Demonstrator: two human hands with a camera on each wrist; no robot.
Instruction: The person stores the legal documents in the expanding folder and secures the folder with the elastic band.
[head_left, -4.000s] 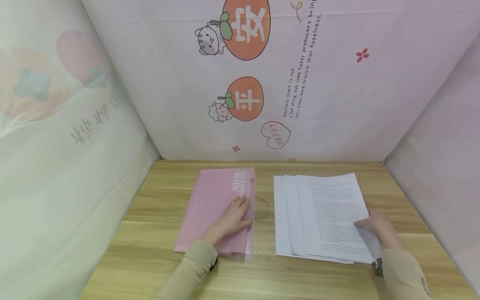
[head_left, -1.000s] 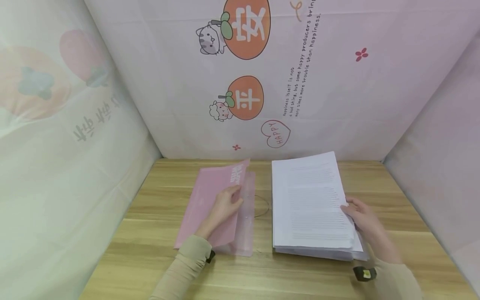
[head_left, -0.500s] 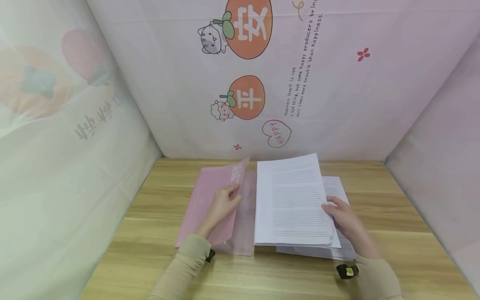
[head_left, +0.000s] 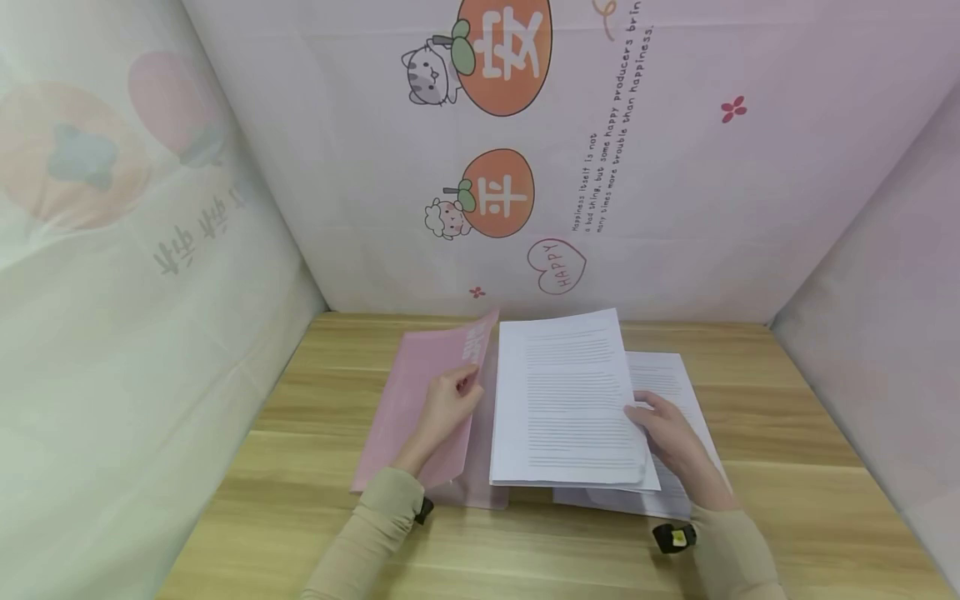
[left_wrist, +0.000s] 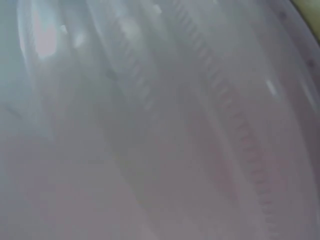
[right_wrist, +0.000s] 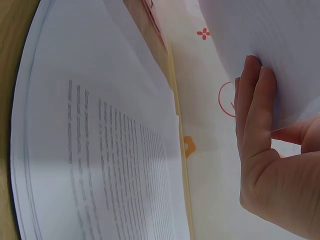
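Note:
A pink translucent file folder [head_left: 405, 392] lies on the left of the table. My left hand [head_left: 447, 407] pinches the right edge of its cover and holds it raised. In the left wrist view the folder's glossy sheet [left_wrist: 150, 150] fills the frame, blurred. My right hand [head_left: 670, 429] grips several printed sheets [head_left: 566, 400] by their right edge, thumb on top. These sheets are lifted, their left edge over the folder's lower layer [head_left: 487, 487]. In the right wrist view the right hand [right_wrist: 272, 145] holds the raised sheets [right_wrist: 280, 45], fingers underneath.
Another stack of printed paper [head_left: 667, 375] lies on the wooden table [head_left: 780, 433], partly under the lifted sheets; the right wrist view also shows this stack [right_wrist: 100, 135]. Printed cloth walls [head_left: 675, 208] stand behind and at both sides.
The right hand has lifted several sheets off the stack and carried them left to the folder. The left hand, earlier flat on the folder, has raised its cover.

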